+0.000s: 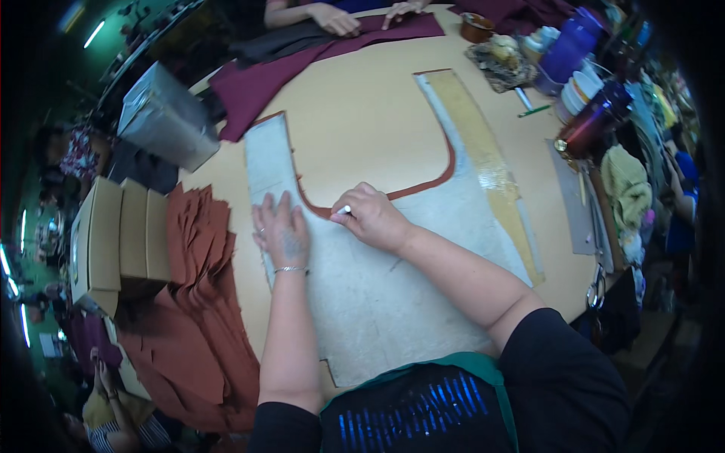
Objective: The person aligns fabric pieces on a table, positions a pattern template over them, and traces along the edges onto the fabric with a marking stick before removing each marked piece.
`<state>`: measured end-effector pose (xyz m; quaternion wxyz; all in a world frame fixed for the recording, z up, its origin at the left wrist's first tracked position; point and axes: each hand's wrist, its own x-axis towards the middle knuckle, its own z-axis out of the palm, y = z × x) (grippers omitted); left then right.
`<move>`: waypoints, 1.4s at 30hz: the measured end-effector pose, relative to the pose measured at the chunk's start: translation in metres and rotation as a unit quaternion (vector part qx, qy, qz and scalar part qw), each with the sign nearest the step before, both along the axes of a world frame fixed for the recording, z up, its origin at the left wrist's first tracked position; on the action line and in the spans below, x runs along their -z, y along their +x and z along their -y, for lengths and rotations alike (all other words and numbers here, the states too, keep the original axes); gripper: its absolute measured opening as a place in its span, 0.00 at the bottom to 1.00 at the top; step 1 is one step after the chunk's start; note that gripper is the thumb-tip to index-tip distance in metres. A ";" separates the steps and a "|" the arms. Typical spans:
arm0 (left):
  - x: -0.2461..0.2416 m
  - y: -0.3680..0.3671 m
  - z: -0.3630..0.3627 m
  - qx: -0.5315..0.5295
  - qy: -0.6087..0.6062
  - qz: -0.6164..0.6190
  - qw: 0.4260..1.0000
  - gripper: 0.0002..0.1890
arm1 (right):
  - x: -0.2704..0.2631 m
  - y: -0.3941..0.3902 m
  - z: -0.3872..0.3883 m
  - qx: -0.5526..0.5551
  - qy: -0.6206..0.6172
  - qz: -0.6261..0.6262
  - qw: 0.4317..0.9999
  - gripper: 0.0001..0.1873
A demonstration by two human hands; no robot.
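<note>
A large pale garment pattern template (pixel 396 294) lies flat on the table before me. Rust-brown fabric (pixel 422 188) shows as a thin border along its U-shaped cutout and strap ends. My left hand (pixel 281 233) rests flat on the template's left part, fingers spread. My right hand (pixel 371 218) grips a white marking pen or chalk stick (pixel 344 210) at the lower left curve of the cutout. The tip is hidden by the fingers. Yellowish tape (pixel 481 147) covers much of the template's right strap.
Stacked rust-brown fabric pieces (pixel 198 317) hang at the left beside cardboard boxes (pixel 105 243). A taped box (pixel 167 116) stands further back. Across the table (pixel 368 130), another person's hands (pixel 337 20) touch maroon fabric (pixel 272 79). Bottles (pixel 595 119), a cup (pixel 476 27) and scissors (pixel 596 289) line the right.
</note>
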<state>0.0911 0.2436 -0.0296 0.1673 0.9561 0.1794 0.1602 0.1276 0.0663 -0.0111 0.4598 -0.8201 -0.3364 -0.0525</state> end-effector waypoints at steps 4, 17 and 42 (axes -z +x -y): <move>-0.004 -0.003 0.008 -0.001 -0.005 0.042 0.999 0.15 | -0.011 0.010 0.069 0.037 -0.070 -0.004 0.997 0.07; -0.036 -0.054 0.140 0.420 0.048 -0.075 0.903 0.22 | -0.043 0.054 0.184 0.110 -0.126 -0.273 0.947 0.10; -0.039 -0.050 0.134 0.411 0.038 -0.161 0.897 0.26 | -0.040 0.038 0.007 -0.041 -0.199 -0.165 0.965 0.13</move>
